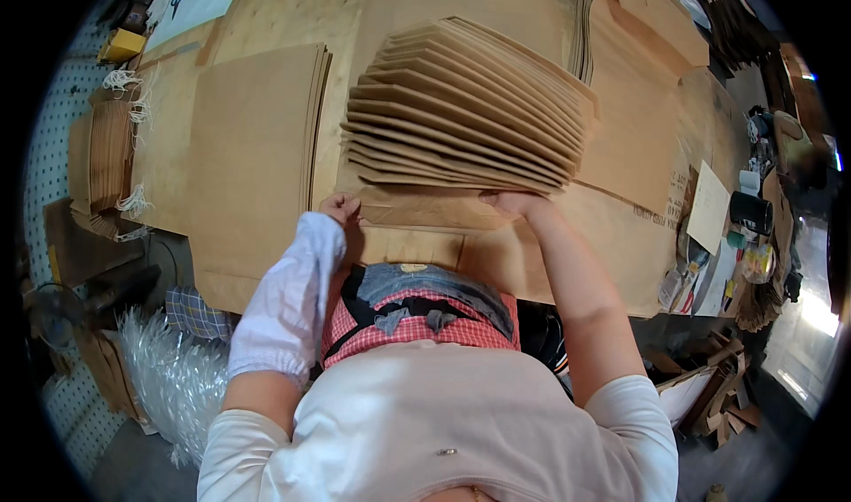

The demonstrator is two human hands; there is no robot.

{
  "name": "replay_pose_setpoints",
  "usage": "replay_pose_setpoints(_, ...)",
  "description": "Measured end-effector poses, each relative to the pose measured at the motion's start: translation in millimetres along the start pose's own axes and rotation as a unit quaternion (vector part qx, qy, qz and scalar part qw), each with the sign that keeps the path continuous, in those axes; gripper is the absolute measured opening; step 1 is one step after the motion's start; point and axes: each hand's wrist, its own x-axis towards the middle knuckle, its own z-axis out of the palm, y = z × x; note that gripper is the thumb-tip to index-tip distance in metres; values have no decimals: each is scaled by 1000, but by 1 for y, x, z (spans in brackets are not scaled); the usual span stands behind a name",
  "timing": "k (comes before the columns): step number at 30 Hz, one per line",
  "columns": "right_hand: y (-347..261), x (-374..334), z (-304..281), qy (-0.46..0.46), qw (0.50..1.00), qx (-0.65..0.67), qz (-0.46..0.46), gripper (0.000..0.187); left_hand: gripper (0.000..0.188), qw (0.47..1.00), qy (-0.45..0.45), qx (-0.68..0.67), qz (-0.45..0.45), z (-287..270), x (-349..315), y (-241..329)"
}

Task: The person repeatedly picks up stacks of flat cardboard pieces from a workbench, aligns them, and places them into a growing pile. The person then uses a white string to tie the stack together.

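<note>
A fanned stack of brown kraft paper bags (461, 103) leans away from me on the table, its folded edges stepped one above another. In front of it, close to my body, lies a brown paper bag (425, 208) with a creased strip along its near side. My left hand (341, 208) pinches the left end of this bag, fingers curled in. At its right end, my right hand (514, 202) is closed on the paper just below the stack's lowest edge, with some fingertips hidden. A pale sleeve cover (288, 298) is on my left forearm.
Flat brown paper sheets (253, 130) are piled to the left; more brown paper (634, 103) lies to the right. At the far left stands a bundle of bags (111, 152) with white strings. A black cup (751, 211) and small items crowd the right table edge.
</note>
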Motion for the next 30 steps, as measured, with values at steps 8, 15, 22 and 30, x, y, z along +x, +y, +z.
replay_pose_setpoints(8, 69, -37, 62, 175, 985, 11, 1, 26, 22, 976, 200, 85, -4, 45, -14, 43)
replay_pose_setpoints(15, -53, -94, 64, 61, 995, -67, 32, 29, 15, 989, 141, -4, 42, 104, -7, 178)
replay_pose_setpoints(22, -59, -8, 108, 244, 916, -311, -64, 52, 14, 982, 138, -105, -78, 106, 63, 234)
replay_pose_setpoints(30, -34, -9, -16, -186, 982, -8, 43, 44, 16, 981, 89, -6, 170, 7, 16, 96)
